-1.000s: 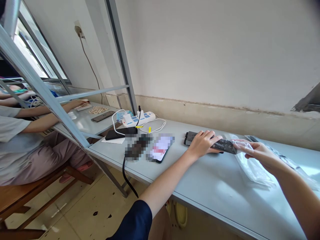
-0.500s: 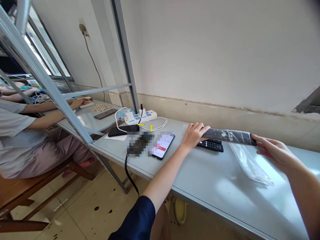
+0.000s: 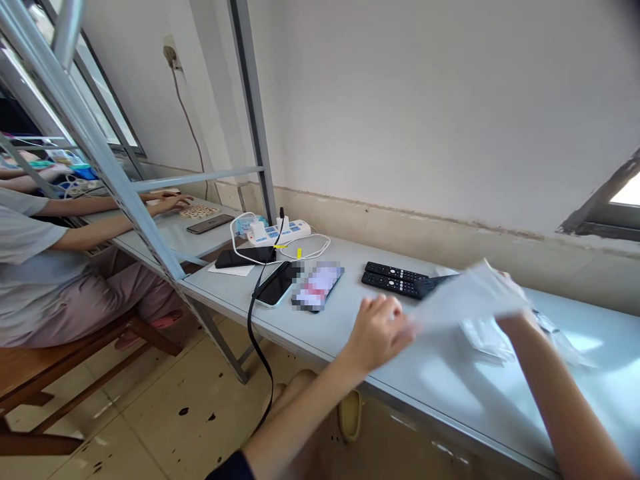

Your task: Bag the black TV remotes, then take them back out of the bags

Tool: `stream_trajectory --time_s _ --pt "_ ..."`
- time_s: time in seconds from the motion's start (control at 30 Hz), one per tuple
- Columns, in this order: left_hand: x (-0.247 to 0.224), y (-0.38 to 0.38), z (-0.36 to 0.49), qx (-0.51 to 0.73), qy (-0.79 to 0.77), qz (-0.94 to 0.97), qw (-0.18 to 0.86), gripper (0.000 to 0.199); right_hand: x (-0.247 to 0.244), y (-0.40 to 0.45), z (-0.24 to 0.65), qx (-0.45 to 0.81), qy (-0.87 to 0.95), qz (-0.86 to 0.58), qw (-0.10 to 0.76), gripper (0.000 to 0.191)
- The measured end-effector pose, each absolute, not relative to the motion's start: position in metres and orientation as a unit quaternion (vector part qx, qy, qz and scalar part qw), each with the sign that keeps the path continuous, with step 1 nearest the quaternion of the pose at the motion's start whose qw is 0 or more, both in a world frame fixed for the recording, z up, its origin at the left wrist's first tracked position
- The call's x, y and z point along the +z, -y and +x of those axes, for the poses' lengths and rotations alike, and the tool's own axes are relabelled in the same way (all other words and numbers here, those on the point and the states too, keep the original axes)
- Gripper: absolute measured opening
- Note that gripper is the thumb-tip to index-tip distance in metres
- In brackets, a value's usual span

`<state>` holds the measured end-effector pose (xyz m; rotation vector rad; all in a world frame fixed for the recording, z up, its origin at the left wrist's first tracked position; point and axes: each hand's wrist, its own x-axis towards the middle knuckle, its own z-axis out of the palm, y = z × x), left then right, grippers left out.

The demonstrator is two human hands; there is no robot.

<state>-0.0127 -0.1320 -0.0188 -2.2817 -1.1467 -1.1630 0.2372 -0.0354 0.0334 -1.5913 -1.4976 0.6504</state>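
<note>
My left hand [image 3: 381, 330] is closed on the near left corner of a thin white translucent bag [image 3: 463, 300], blurred by motion. Behind the bag's right side is my right hand [image 3: 517, 310], its fingers mostly hidden by the plastic. Two black remotes [image 3: 393, 283] lie side by side on the grey table [image 3: 425, 373], and a dark item [image 3: 433, 285] shows partly at the bag's left edge. More clear plastic bags [image 3: 487, 340] rest on the table below the raised one.
Phones [image 3: 275, 285] and a white power strip [image 3: 280, 232] with cables are on the table's left part. A grey metal post [image 3: 255, 113] stands behind them. At the far left a person [image 3: 30, 267] sits at another table, hands on small beige pieces.
The wrapped remote has left my hands' grip. My left hand came nearer and now pinches a white bag; my right hand moved left behind it. Both remotes on the table show more fully.
</note>
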Motion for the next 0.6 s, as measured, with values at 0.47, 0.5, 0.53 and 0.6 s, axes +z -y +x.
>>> stream_trajectory --time_s 0.47,0.5,0.53,0.6 --pt "-0.082 0.246 -0.025 -0.303 0.405 -0.86 0.074 0.016 0.023 0.067 0.182 0.387 0.669 -0.591 0.232 0.04" --pt "-0.078 0.244 -0.027 -0.31 0.413 -0.853 0.076 0.014 0.023 0.069 0.181 0.373 0.669 -0.604 0.219 0.037" --pt "-0.074 0.241 -0.029 -0.317 0.419 -0.847 0.079 0.012 0.023 0.071 0.181 0.355 0.669 -0.62 0.204 0.035" --pt "-0.066 0.234 -0.032 -0.336 0.42 -0.838 0.089 0.011 0.025 0.079 0.181 0.291 0.68 -0.648 0.182 0.029"
